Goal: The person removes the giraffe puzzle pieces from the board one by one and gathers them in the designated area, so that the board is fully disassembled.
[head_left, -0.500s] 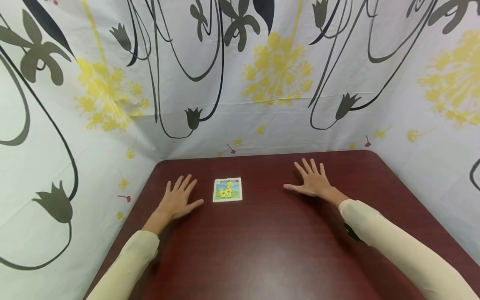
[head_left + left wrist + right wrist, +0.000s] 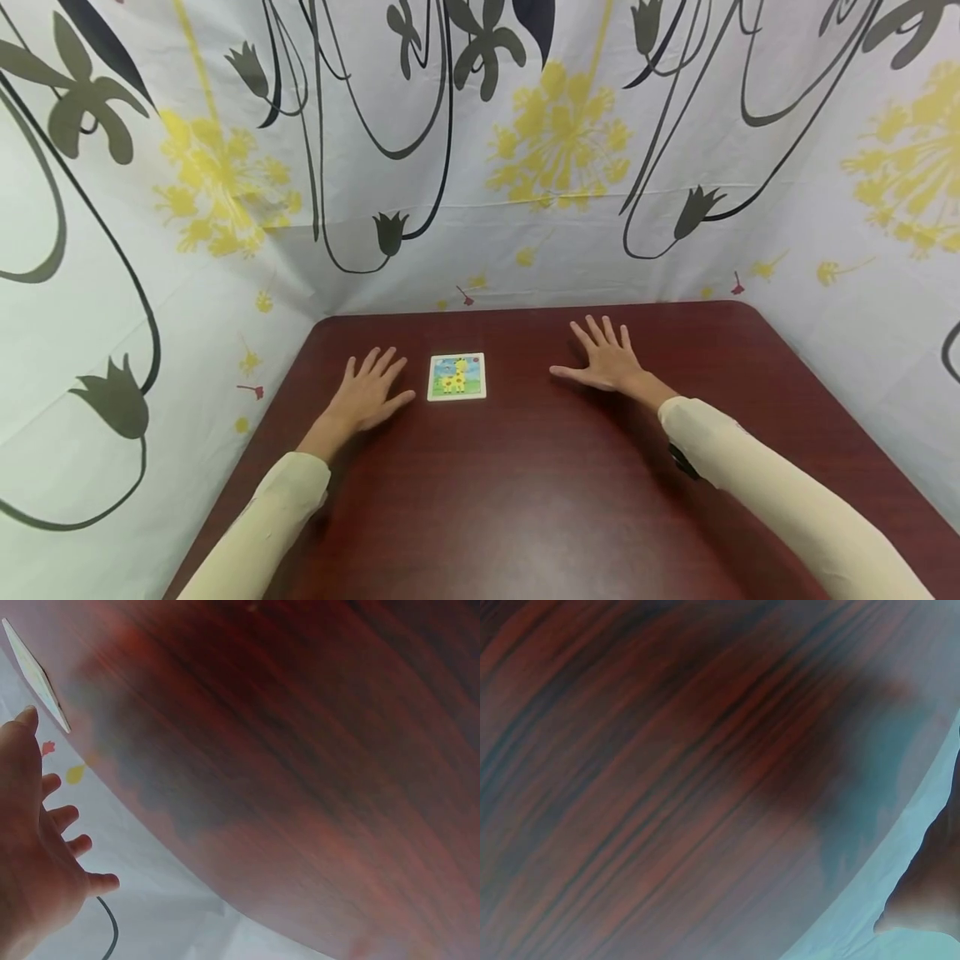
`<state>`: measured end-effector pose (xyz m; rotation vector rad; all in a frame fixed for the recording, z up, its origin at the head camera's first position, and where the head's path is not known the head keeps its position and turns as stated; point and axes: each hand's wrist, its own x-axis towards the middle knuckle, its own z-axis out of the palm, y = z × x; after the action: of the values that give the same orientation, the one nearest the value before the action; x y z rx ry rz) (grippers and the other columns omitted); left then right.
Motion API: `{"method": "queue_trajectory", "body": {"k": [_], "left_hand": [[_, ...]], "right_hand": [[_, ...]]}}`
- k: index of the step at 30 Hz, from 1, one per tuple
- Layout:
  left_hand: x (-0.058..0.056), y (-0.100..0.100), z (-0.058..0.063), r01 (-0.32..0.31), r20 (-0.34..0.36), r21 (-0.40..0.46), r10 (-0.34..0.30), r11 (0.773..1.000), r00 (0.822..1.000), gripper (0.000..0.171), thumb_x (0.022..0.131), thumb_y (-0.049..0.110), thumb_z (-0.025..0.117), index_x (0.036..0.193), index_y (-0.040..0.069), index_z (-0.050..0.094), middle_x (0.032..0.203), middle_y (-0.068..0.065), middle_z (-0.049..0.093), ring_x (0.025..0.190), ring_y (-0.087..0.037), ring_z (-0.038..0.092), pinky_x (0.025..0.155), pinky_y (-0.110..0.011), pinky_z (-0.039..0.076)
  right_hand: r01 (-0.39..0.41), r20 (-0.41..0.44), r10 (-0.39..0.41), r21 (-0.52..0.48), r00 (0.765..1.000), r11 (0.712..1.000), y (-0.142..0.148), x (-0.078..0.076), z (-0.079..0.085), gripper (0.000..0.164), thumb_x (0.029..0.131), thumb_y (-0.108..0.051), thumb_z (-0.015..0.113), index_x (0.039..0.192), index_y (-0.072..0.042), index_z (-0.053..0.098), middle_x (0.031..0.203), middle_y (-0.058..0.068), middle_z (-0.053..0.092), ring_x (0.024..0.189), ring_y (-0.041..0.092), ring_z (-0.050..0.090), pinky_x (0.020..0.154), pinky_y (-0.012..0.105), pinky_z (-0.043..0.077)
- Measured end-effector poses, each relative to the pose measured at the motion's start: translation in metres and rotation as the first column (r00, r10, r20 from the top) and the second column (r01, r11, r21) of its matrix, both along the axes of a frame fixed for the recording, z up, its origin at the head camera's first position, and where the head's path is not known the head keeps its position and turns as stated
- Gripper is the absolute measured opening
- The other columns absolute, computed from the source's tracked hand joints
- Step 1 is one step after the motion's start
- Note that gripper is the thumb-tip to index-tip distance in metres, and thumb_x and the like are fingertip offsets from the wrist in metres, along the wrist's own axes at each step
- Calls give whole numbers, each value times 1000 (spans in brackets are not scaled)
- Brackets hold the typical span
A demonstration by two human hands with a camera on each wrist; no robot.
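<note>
A square picture tile (image 2: 457, 377) with a white border and a yellow giraffe on it lies flat toward the far side of the dark red table. Just left of it, my left hand (image 2: 366, 396) is held palm down with fingers spread, its thumb pointing toward the tile. In the left wrist view the tile (image 2: 37, 679) shows edge-on past the thumb of the left hand (image 2: 37, 840). Farther to the right of the tile, my right hand (image 2: 606, 363) is also spread palm down and holds nothing. Only part of the right hand (image 2: 926, 892) enters the right wrist view.
The glossy wooden table (image 2: 495, 500) has rounded far corners. Fabric (image 2: 345, 192) printed with grey and yellow flowers hangs behind it and along both sides. Both forearms wear pale sleeves (image 2: 780, 492), and a dark object sits under the right one.
My right hand has shifted left, nearer the tile. The left hand has moved slightly right, also closer to it. The tile stays where it lies.
</note>
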<state>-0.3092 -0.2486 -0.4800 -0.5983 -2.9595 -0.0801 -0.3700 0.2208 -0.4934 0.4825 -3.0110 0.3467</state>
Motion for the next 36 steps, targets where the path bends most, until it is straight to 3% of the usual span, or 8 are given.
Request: {"method": "queue_trajectory", "body": {"k": [7,12,22,30,36], "left_hand": [[-2,3,1,19,1,-11,-19,1000,1000,72,104,57,54,159,12,42,167,-16,31,154,-43,24,116,-72,18],[0,8,4,26,32,6,-26,1000,999,71,104,54,56,159,12,41,166,-17,32,153,-43,25,116,-72,18],[-3,20,3,67,38,24,-68,997,997,63,105,48,58,157,14,45,164,-16,37,152,-43,29,116,-70,23],[-7,30,-2,72,86,98,-80,993,993,60,106,46,58,155,15,48,163,-16,38,152,-43,29,116,-70,23],[-6,33,-1,49,166,187,-80,981,983,60,105,43,60,156,13,47,164,-16,38,152,-43,28,116,-70,23]], "right_hand": [[-29,22,30,-16,999,999,-16,-3,4,110,88,-80,57,168,-17,15,173,19,6,157,45,-4,120,66,-7],[-58,0,58,-27,998,998,-31,-4,4,110,86,-81,57,167,-16,18,172,21,11,157,47,1,120,67,-2],[-104,28,106,-67,994,992,-63,-2,5,109,86,-82,55,167,-18,20,172,20,12,157,46,1,121,65,-5],[-148,34,150,-72,988,986,-92,-2,5,105,88,-78,57,167,-19,21,172,18,13,157,45,3,122,64,-2],[-198,41,201,-71,979,978,-114,-2,5,101,90,-75,57,166,-17,24,171,19,17,156,47,8,122,64,1]]}}
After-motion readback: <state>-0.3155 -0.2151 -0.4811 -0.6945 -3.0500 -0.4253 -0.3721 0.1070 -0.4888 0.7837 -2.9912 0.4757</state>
